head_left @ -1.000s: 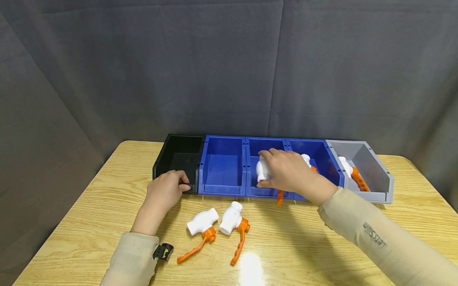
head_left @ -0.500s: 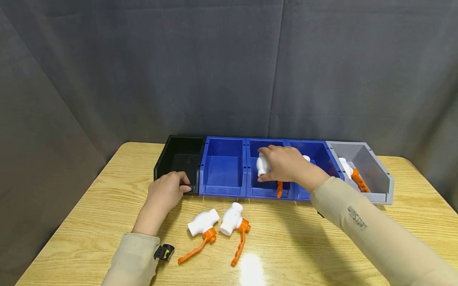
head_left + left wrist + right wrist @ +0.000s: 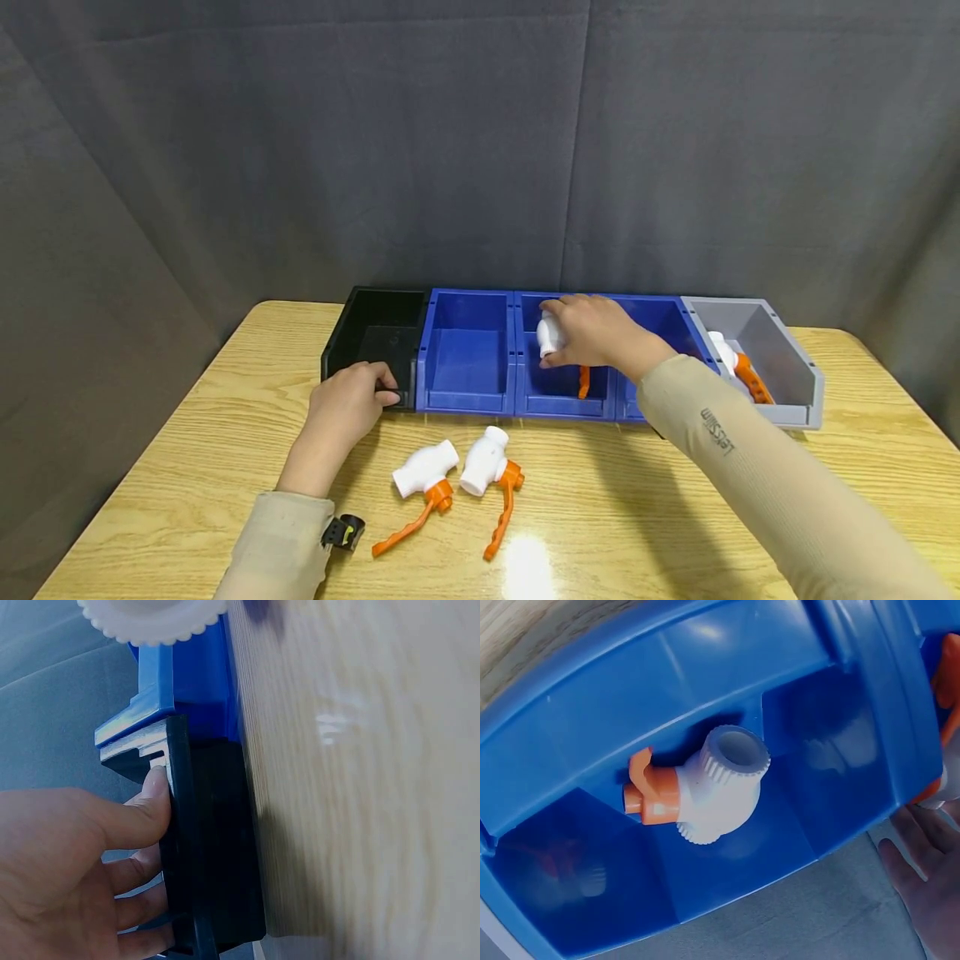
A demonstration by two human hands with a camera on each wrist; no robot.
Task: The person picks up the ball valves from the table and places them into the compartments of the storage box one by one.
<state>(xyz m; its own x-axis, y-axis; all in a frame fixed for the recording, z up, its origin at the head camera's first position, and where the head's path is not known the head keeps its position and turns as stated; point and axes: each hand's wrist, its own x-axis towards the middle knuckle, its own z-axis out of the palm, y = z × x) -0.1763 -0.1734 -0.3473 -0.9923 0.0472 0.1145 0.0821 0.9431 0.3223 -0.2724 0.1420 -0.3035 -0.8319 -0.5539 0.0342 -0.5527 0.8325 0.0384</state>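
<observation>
My right hand (image 3: 600, 333) grips a white ball valve (image 3: 550, 335) by its body, over the middle blue bin (image 3: 528, 405). Its orange handle hangs down inside that bin's front. At the black bin (image 3: 375, 340), my left hand (image 3: 348, 404) pinches the front edge; the left wrist view shows the thumb on the rim and the other fingers behind the wall. Two more ball valves, the left one (image 3: 426, 468) and the right one (image 3: 483, 460), lie on the table. The right wrist view shows another valve (image 3: 720, 787) lying in the right-hand blue bin (image 3: 735, 896).
The bins stand side by side along the back of the wooden table (image 3: 225, 450). A grey bin (image 3: 795, 358) at the right end holds a valve with an orange handle (image 3: 752, 379). A grey curtain (image 3: 480, 150) hangs close behind.
My right hand has shifted slightly back and left with the valve, whose orange handle has come from over the front edge to inside the bin. My left hand stays put.
</observation>
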